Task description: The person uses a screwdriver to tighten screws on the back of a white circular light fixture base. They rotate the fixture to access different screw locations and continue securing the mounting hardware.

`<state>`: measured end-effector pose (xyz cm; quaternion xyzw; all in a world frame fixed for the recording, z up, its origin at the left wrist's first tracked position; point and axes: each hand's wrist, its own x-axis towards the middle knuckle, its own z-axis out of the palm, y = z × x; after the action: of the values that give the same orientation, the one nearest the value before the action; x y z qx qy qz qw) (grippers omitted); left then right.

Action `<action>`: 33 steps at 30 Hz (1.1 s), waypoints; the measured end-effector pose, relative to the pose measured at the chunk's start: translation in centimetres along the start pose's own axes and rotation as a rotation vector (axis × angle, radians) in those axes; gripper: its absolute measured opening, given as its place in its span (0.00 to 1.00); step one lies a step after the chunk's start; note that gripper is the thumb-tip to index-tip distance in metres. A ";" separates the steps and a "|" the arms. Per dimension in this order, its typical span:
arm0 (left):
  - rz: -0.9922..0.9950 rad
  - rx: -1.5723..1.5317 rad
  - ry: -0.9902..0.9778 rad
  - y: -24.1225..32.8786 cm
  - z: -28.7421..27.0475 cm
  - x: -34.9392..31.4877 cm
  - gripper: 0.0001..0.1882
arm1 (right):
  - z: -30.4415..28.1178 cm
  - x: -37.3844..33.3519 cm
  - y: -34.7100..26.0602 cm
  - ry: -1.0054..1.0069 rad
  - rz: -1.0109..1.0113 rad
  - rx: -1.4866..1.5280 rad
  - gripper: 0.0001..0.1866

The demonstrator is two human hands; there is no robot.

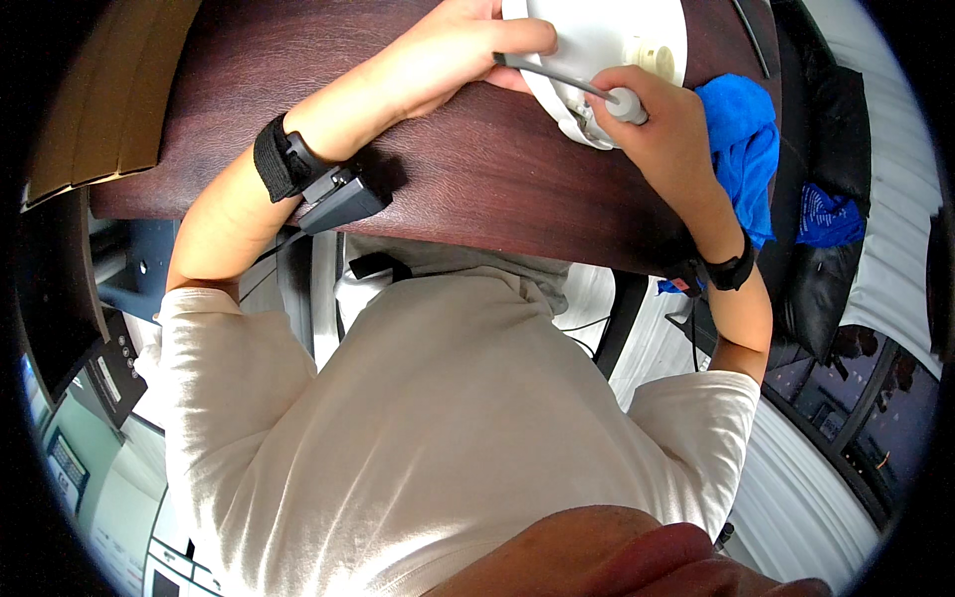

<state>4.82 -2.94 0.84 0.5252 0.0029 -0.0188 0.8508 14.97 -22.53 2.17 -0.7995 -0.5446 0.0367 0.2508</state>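
Observation:
A white, round, bowl-like plastic housing [605, 30] rests on the dark red-brown table, cut off by the upper edge of the view. My left hand [468, 55] grips its left rim, one finger above and others beneath. In my right hand [652, 114] is a screwdriver [557, 77] with a pale handle. Its dark shaft points left across the housing's near rim, and its flat tip is close to my left fingers. Inside the housing sits a cream-coloured round part [652, 55]. Small parts near my right fingers are partly hidden.
A blue cloth [741, 139] hangs over the table's right edge beside my right wrist. Cardboard [109, 90] lies at the far left of the table [477, 179]. A thin dark rod [751, 38] lies at the far right. Each wrist wears a black strap with a device.

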 end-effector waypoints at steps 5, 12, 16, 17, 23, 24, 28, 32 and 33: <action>-0.053 -0.005 0.026 0.2 -0.1 0.0 0.25 | -1.3 -0.3 -0.3 0.030 0.108 0.047 0.08; -0.024 0.012 0.060 0.7 0.5 -0.1 0.26 | -4.5 -4.0 1.7 0.012 0.263 0.030 0.08; 0.001 -0.025 0.025 0.5 -0.5 0.1 0.26 | -4.5 -5.3 2.7 0.022 0.373 0.090 0.08; -0.011 -0.018 0.040 0.6 -0.3 0.3 0.26 | -4.2 -5.0 2.9 0.029 0.423 0.119 0.07; -0.013 0.170 0.153 -1.2 -1.9 0.5 0.18 | -3.6 -3.5 4.7 0.161 0.493 0.385 0.08; -0.011 0.180 0.151 -1.2 -2.0 0.6 0.18 | -4.1 -3.7 4.9 0.135 0.523 0.363 0.09; 0.016 0.191 0.155 -1.1 -1.4 0.4 0.18 | -4.7 -6.4 4.9 0.035 0.475 0.133 0.11; 0.014 0.219 0.158 -1.4 -1.8 0.5 0.18 | -3.4 -8.9 4.2 -0.046 0.437 0.064 0.12; 0.015 0.202 0.155 -1.4 -1.9 0.5 0.18 | -3.1 -9.0 4.3 -0.056 0.438 0.021 0.12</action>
<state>5.28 -1.88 -1.33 0.6080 0.0630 0.0281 0.7909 16.02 -32.88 1.02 -0.8947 -0.3642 0.1181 0.2301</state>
